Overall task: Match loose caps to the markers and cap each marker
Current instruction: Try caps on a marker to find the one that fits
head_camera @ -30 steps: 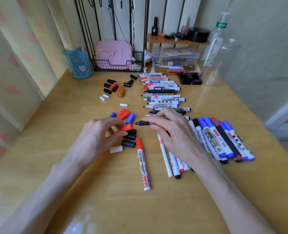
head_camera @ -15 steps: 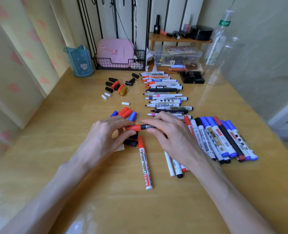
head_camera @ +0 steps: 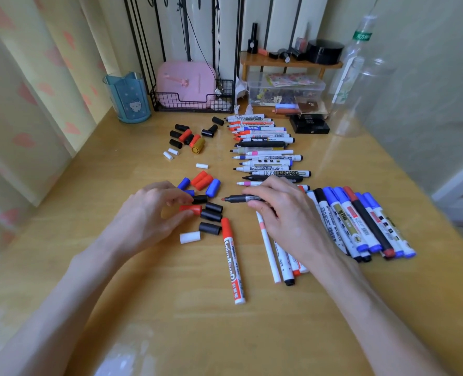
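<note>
My right hand (head_camera: 287, 213) grips a dark marker (head_camera: 241, 198), fingers curled over the barrel. It sits just above the table (head_camera: 170, 308). The marker's long axis runs from 3 to 9 o'clock, with the bare nib at the 9 o'clock end pointing at my left hand (head_camera: 149, 213). The nib looks reddish, but it is too small for me to be sure.

My left hand pinches a red cap (head_camera: 191, 208) between thumb and fingers, near the nib at about 8 o'clock from it and apart from it. The cap lies roughly along the same 3-to-9 line. I cannot tell which of its ends is the open one.

Everything turns on that gap. The left hand is the nearer one to the loose caps, so I judge it should carry the cap toward 3 o'clock. It needs to come up slightly toward 12 to meet the nib, while the right hand holds the barrel steady.

A cluster of black caps (head_camera: 211, 215) lies on the table right between cap and nib, at 6 to 7 o'clock from the nib, and could be knocked. If the barrel colour is the guide, one of them may be the truer match.
</note>
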